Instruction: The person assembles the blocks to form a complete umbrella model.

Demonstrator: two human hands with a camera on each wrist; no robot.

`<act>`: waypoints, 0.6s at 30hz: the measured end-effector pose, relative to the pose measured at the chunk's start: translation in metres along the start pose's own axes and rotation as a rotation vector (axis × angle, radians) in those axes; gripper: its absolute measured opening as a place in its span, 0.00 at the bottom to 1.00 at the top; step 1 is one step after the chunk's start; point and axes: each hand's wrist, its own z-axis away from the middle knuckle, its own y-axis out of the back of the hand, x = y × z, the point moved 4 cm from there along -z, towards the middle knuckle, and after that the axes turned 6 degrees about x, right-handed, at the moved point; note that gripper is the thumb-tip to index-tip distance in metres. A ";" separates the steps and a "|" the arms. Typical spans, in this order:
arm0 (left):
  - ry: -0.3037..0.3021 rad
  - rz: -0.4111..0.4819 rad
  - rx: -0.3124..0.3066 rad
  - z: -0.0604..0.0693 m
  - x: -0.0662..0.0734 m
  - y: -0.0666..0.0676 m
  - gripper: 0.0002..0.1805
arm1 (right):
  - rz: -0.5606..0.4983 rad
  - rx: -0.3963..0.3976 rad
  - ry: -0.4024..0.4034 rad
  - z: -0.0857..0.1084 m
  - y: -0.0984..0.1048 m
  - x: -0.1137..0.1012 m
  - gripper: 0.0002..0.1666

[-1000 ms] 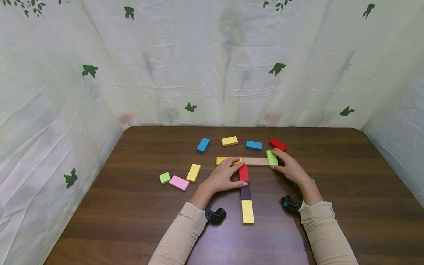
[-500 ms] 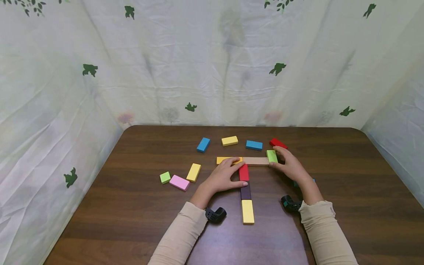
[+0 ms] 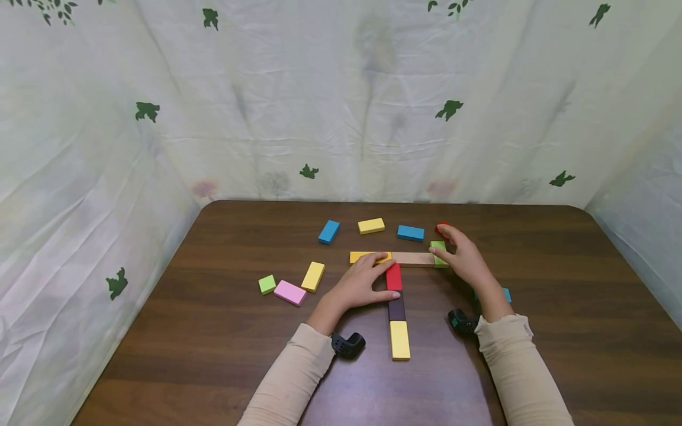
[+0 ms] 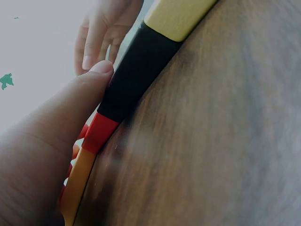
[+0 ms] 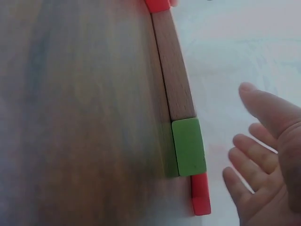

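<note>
I see the right hand [image 3: 465, 260] loosely spread by the green block [image 5: 189, 147], right of the tan block [image 3: 412, 259]; a low sweep could skew that join. The left hand [image 3: 356, 283], relaxed, seems to touch the nearer red block [image 3: 393, 277].

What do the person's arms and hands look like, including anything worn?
The left sleeve and right sleeve are plain, wrinkled beige fabric. A curved black device shows at each wrist. The left hand and right hand wear no gloves or visible rings.
</note>
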 end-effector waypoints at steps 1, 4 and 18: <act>0.000 -0.001 0.000 0.000 0.000 0.000 0.42 | -0.002 0.005 0.004 -0.001 0.000 -0.001 0.38; 0.000 -0.002 0.000 0.000 0.000 0.000 0.42 | 0.000 0.002 -0.008 -0.006 -0.001 -0.004 0.39; 0.000 -0.002 0.002 0.000 0.001 0.000 0.43 | 0.027 -0.026 -0.034 -0.031 -0.015 -0.006 0.37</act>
